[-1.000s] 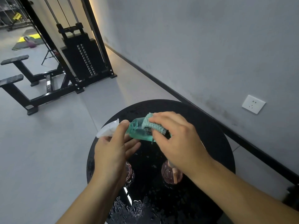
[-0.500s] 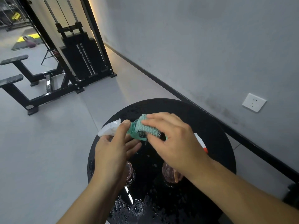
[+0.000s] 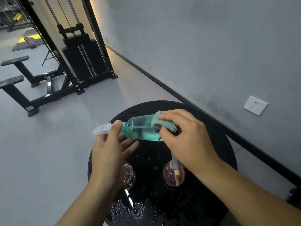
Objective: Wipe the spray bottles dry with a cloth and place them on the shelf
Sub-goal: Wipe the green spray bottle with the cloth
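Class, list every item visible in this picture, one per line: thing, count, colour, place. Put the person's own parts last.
Translucent green plastic spray bottle: one, white trigger head, held sideways above the table.
Knitted green cloth: one, wrapped over the bottle's base end.
Pink ribbed spray bottles: two, upright on the table under the hands.
Round black wet table: one, near the wall.
White wall socket: one, grey wall, right.
Black weight-stack machine: one, background left.
Left hand: pinches the bottle's neck.
Right hand: grips the cloth.

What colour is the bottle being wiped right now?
Translucent teal-green bottle with a whitish spray head, clearest in the head view.
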`<state>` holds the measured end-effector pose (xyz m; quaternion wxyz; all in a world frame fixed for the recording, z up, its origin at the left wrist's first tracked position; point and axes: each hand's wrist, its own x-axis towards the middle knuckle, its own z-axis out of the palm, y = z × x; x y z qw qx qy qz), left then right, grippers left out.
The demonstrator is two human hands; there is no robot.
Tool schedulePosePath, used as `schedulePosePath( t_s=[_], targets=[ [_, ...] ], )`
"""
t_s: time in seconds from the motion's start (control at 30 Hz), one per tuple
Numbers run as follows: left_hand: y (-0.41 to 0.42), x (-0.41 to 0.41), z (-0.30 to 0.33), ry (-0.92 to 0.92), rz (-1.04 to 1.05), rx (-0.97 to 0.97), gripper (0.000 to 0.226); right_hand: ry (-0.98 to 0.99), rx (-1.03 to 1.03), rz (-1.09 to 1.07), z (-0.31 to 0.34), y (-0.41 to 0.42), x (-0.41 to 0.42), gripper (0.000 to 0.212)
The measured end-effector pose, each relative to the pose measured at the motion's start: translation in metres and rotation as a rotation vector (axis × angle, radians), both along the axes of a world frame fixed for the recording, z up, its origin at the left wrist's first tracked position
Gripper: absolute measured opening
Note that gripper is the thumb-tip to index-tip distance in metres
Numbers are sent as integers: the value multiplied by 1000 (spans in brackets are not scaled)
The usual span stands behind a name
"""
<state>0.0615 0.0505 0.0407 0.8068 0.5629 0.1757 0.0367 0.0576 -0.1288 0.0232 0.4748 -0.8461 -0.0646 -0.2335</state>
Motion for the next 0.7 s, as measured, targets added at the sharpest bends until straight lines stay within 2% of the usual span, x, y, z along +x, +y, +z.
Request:
schedulePosePath(
  t_s=[0.1, 0.23, 0.43, 0.6, 0.7],
  targets=[
    [-3, -1, 0, -12, 4, -32, 31, 17, 6, -10, 0, 0, 0, 31],
    [-4, -1, -4, -6, 5, -43, 28, 9, -103, 96, 0, 7, -4, 35],
    [4, 2, 0, -5, -11, -36, 17, 63, 51, -29, 1, -8, 3, 27],
    [5, 4, -8, -35, -29, -64, 24, 29, -51, 70, 1, 3, -3, 32],
    [9, 6, -7, -56, -30, -92, 23, 19, -3, -4, 2, -3, 0, 30]
  ],
)
